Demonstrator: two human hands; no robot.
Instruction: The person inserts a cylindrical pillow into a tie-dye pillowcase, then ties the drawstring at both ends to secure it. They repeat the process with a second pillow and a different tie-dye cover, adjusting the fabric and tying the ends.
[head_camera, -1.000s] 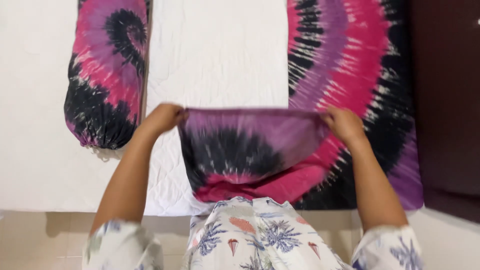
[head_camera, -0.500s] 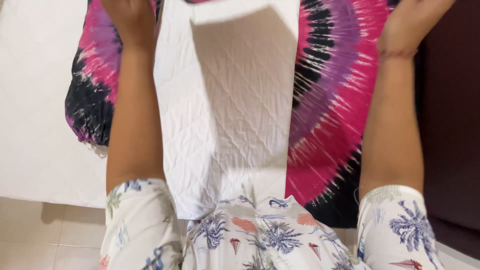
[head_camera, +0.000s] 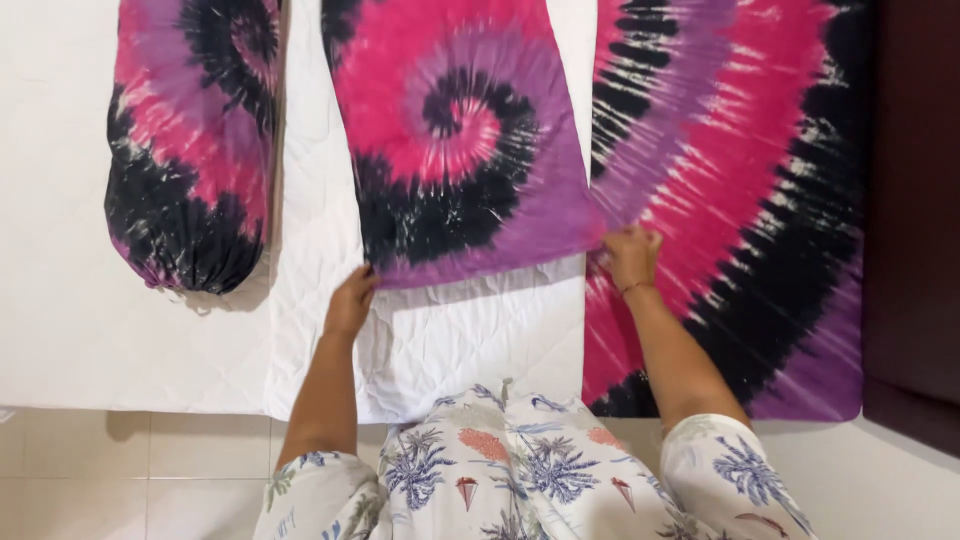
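- Pillowcase now laid flat on the white mattress — a second ago held up close to the body, then swung up and out of sight with arms raised; spreading seems nearly done, only the near edge left to settle.
- Left hand pinching the near-left corner, fingers curled on the hem.
- Right hand pinching the near-right corner, right where it meets the big sheet.
- Tie-dye spiral: pink heart, purple ring, black arc lower down, purple band along the near edge — mostly smooth, slight ripples at the hem.
- Lying mid-bed, between the bolster at left, apart from it, and the sheet at right, touching or overlapping it at the corner.
- Tiled floor below the mattress edge; dark furniture at far right.
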